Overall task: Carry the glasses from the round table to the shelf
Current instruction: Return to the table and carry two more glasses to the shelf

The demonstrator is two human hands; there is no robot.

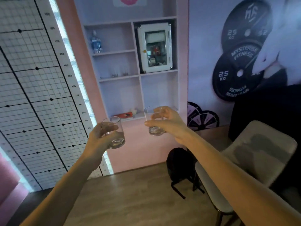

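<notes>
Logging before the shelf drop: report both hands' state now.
Left hand: closed around a clear glass.
Right hand: closed around a second clear glass.

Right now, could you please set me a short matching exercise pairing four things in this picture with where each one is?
Things:
1. water bottle
2. backpack
3. left-hand glass
4. white cabinet

Places:
A. on the floor beside the chair
B. upper right compartment of the shelf
C. held in the left hand
D. upper left compartment of the shelf

Pairs: 1-D, 2-A, 3-C, 4-B
</notes>
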